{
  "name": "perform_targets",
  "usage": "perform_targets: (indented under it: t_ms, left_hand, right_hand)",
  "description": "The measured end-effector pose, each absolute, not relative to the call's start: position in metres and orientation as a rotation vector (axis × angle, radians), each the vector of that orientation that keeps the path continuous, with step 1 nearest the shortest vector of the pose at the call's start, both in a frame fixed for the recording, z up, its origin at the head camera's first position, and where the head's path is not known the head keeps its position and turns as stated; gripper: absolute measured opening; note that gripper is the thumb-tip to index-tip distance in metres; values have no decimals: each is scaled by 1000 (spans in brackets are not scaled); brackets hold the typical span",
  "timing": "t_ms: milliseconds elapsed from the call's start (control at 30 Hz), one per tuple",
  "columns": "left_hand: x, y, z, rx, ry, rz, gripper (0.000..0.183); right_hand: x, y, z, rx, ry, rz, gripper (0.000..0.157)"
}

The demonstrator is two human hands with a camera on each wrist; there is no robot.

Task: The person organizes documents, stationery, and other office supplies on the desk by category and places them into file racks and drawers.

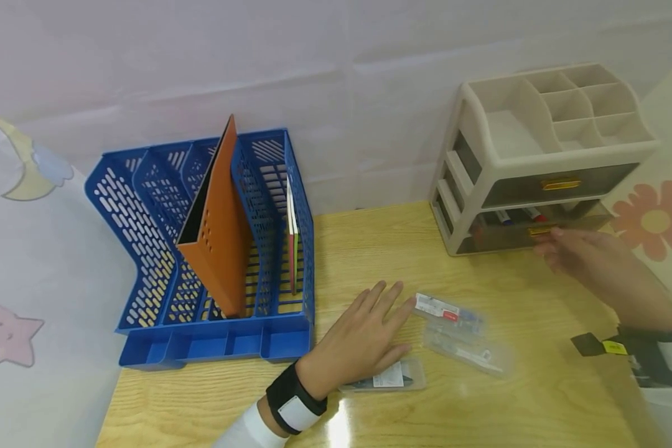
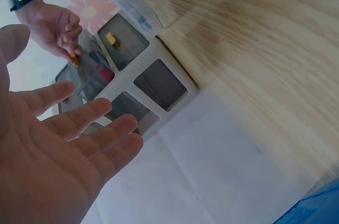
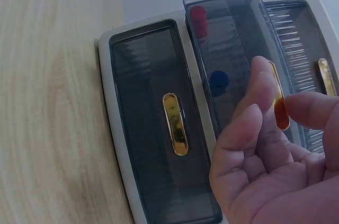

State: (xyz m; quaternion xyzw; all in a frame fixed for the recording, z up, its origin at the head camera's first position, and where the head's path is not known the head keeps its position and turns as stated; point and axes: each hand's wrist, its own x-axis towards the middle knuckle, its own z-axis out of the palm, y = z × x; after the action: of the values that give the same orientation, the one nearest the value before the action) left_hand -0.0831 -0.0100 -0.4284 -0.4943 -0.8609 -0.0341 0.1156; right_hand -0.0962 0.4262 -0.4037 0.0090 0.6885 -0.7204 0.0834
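Observation:
On the right, my right hand pinches the gold handle of a smoky see-through drawer between thumb and fingers. This middle drawer is partly pulled out of the white desk organizer; red- and blue-capped markers show inside it. My left hand hovers, fingers spread, over a clear pencil case and partly hides it. Just right of its fingertips, two more clear cases lie on the table: one with a red-and-white label, the other with a white object inside.
A blue file rack stands at the left, holding an orange folder and thin booklets. Open compartments top the organizer. White cloth hangs behind the wooden table. A dark tag hangs by the right wrist.

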Motion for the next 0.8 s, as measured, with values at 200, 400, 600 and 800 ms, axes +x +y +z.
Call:
perform_targets:
  t_ms: [200, 400, 600, 800]
  left_hand:
    - [-81, -14, -430, -1465, -2548, -131, 79]
    - [-79, -18, -431, -1502, -2560, -150, 80]
    - [-76, -23, -429, -1506, -2573, -168, 81]
    - [-73, -27, -429, -1500, -2573, -161, 84]
  right_hand:
    - [-112, 421, -399, 47, 1786, -2326, 37]
    - [-123, 417, -399, 74, 1720, -2385, 32]
    - [-129, 416, -402, 36, 1671, -2435, 35]
    - [-125, 416, -409, 62, 1705, -2418, 36]
